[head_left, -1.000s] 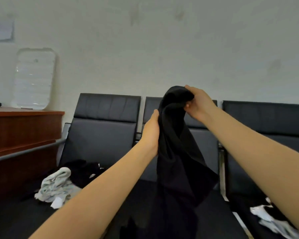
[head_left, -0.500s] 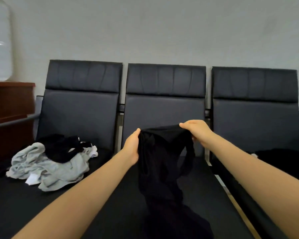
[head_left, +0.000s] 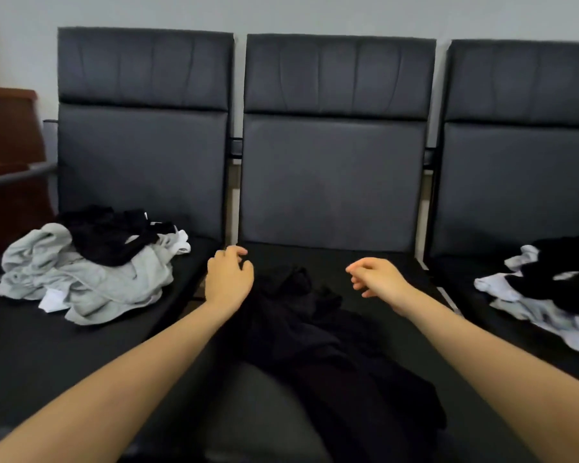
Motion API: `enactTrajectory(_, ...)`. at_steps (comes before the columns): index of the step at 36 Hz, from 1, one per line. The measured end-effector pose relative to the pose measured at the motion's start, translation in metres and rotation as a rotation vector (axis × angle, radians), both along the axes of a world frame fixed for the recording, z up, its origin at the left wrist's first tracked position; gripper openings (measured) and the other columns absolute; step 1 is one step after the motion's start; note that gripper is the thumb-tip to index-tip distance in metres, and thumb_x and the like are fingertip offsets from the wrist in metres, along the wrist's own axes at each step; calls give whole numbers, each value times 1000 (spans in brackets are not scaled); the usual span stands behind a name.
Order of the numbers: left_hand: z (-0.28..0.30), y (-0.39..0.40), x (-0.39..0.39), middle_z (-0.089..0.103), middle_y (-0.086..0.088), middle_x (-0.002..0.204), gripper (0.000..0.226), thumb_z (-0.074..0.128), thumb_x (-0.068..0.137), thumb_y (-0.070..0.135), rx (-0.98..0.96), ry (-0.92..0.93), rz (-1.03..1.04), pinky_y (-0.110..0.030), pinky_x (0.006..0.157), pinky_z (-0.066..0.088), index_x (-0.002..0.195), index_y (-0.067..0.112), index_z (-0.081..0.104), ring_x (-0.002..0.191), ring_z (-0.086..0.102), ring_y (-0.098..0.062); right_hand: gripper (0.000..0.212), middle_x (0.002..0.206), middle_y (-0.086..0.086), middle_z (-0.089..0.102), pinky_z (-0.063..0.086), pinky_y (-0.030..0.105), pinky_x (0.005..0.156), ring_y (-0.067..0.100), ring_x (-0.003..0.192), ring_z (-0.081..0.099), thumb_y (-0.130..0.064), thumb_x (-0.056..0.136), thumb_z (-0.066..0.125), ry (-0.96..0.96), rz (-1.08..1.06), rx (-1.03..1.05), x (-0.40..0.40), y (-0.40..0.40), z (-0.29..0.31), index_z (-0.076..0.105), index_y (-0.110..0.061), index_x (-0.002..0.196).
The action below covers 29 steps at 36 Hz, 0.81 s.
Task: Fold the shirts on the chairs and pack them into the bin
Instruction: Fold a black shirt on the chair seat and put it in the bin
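Two hands hover over the middle seat (head_left: 331,259); neither holds anything. My left hand (head_left: 228,279) has loose, half-curled fingers just above the near-left edge of the black shirt (head_left: 315,329). My right hand (head_left: 378,279) is equally relaxed, apart from the cloth on its right side. So each grip is slack, pinching nothing.

The shirt lies crumpled on the middle seat, running from between my hands toward me. Its lower part sits near the front edge.

Risks, as I judge them:
- Black cloth on a black seat: I cannot make out collar, hem or sleeves. I may pinch the wrong layer and fold it crooked.
- Bunched folds could get trapped inside if I do not flatten first.
- Pulling the near part could slide the shirt off the front edge.

Left pile (head_left: 91,265) and right pile (head_left: 549,295) remain unfolded. No bin is in view, so I cannot tell where it stands.
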<state>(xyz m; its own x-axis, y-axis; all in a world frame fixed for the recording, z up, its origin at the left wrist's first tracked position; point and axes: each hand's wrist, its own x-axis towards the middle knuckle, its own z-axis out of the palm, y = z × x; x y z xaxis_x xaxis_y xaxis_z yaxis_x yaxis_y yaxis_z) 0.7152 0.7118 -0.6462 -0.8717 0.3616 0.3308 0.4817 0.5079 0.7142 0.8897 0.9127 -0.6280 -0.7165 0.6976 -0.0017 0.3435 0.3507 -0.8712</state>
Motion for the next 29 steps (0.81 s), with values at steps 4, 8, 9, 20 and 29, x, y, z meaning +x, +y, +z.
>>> enactTrajectory(4,2,14,20,65,5,94,17,52,95,27,-40,102,-225,-28,76,43,92,22,68,90,59,-14,14,84,-5,63,45,23,68,12,82,59,-21,95,55,-183,77,164,7,6,-34,65,-21,85)
enactTrajectory(8,-14,32,43,61,8,99,46,55,83,66,-399,182,-419,-31,85,48,105,26,67,100,55,-11,11,93,-8,66,41,21,77,10,94,62,-25,94,56,-232,123,252,8,2,-44,66,-27,90)
enactTrajectory(9,-19,36,46,59,7,104,53,56,80,69,-511,209,-445,-33,90,47,111,26,65,105,52,-12,11,95,-8,67,42,22,79,10,95,62,-28,95,56,-227,122,251,9,0,-45,66,-28,91)
enactTrajectory(20,-14,34,17,61,-3,80,24,46,101,27,471,-706,-254,-28,67,47,84,15,58,76,58,-17,40,104,-9,50,40,32,96,11,108,44,-56,86,60,-323,397,666,22,-24,-54,61,-29,116)
enactTrajectory(29,-34,13,-7,63,-5,105,16,55,93,27,-100,-215,-173,-30,88,45,102,15,61,103,59,-22,16,90,8,71,49,24,73,21,86,66,-19,93,62,246,-39,-294,26,-24,-38,70,-7,87)
